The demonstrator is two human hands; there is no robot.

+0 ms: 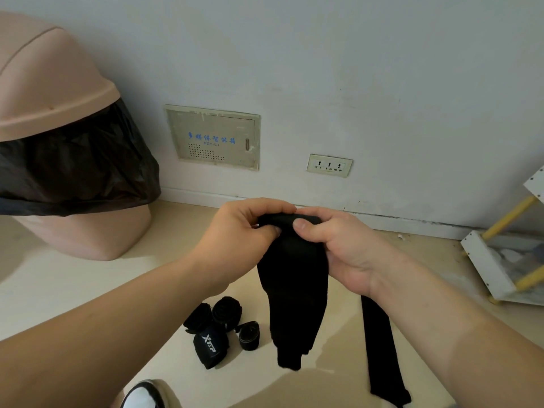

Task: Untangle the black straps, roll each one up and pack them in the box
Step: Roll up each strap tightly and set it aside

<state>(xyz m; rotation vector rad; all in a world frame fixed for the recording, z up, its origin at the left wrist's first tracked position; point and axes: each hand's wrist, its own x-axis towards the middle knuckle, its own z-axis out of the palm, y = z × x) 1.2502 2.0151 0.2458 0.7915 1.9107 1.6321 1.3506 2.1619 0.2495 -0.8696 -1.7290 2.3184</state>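
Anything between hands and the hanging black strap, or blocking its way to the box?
Nothing visible: left hand and right hand pinch the strap at its top end. No box in view, so that path can't be judged.

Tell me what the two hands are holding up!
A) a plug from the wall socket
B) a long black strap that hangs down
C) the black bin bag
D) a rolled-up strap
B: the left hand and the right hand both pinch the top end of a black strap. The rest of it hangs loose below them, and the rolled straps lie lower down with no hand on them.
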